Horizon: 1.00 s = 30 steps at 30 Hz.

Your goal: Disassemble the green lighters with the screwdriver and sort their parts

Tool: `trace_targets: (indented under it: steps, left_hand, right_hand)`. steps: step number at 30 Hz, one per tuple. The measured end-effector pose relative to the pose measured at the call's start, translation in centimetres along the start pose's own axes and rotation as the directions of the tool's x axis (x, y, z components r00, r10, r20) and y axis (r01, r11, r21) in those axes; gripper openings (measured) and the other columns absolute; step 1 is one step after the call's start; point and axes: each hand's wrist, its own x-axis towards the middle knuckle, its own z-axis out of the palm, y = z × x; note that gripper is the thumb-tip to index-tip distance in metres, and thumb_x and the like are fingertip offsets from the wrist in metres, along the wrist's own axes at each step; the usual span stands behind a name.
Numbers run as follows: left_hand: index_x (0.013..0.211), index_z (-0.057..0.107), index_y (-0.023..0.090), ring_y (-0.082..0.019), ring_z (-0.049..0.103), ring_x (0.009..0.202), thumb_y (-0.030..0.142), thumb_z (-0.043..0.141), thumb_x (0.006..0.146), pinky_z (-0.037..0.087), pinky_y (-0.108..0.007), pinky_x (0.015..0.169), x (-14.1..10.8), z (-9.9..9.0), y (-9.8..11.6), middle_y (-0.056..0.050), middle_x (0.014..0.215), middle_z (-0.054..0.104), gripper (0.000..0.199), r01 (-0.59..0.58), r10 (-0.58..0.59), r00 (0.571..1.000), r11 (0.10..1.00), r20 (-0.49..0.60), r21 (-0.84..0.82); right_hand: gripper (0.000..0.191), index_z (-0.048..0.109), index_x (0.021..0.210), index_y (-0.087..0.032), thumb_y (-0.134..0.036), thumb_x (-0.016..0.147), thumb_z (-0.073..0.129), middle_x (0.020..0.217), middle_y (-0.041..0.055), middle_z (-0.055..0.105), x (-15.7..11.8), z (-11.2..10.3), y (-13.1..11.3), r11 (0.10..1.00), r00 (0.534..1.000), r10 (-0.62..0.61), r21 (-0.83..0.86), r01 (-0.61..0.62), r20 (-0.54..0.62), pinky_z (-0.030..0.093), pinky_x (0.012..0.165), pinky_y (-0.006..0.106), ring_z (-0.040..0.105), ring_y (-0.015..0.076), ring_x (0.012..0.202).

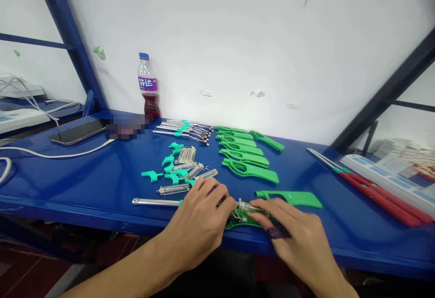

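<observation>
Near the table's front edge lies an open green lighter casing (245,223), with dark and white wires showing inside. A silver lighter tube (154,202) with a teal collar sticks out to the left of it. My left hand (200,209) is closed over the casing where the tube joins, its fingertips hiding that part. Between thumb and fingers, my right hand (299,230) pinches a clear fuel tank (249,207) at the casing's handle. Just behind my right hand lies another green casing half (304,199). A dark band circles a finger of that hand.
Teal triggers (152,176) and loose clear tanks (174,189) lie behind my left hand. Further back are silver tubes with wires (166,133) and a row of green casings (254,172). Red lighters (380,193), a power strip (390,178), a phone (79,131) and a bottle (148,85) stand around.
</observation>
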Motion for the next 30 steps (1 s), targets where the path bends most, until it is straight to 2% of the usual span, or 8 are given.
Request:
trace_targets:
  steps: [20,26,30]
  left_hand:
    - [0.09,0.063,0.013,-0.025,0.051,0.087,0.001,0.054,0.093,0.052,-0.043,0.078,0.35,-0.16,0.43,-0.01,0.094,0.061,0.015,-0.045,0.045,0.999,0.998,0.017,0.047]
    - [0.094,0.064,0.012,-0.025,0.051,0.087,-0.001,0.052,0.093,0.054,-0.043,0.078,0.24,-0.16,0.36,-0.01,0.095,0.06,0.017,-0.038,0.037,0.999,0.999,0.035,0.03]
    - [0.093,0.064,0.01,-0.026,0.051,0.09,-0.005,0.048,0.09,0.056,-0.045,0.083,0.04,-0.48,0.0,-0.012,0.095,0.06,0.023,-0.026,0.026,1.0,0.999,-0.015,0.03]
  right_hand:
    - [0.015,0.069,0.12,-0.024,-0.025,0.106,0.063,0.102,0.0022,0.081,0.09,0.03,-0.02,1.0,1.0,0.001,0.008,-0.001,-0.008,0.062,0.076,0.027,0.079,0.0172,0.079]
    - [0.016,0.069,0.12,-0.024,-0.023,0.106,0.062,0.101,0.0012,0.081,0.1,0.01,-0.02,1.0,1.0,0.0,0.001,0.0,-0.007,0.06,0.076,0.026,0.08,0.0164,0.08]
    - [0.013,0.071,0.117,-0.023,-0.025,0.106,0.063,0.099,0.0017,0.081,0.03,-0.17,0.17,1.0,0.998,0.004,-0.023,-0.006,-0.063,0.06,0.074,0.026,0.08,0.0163,0.079]
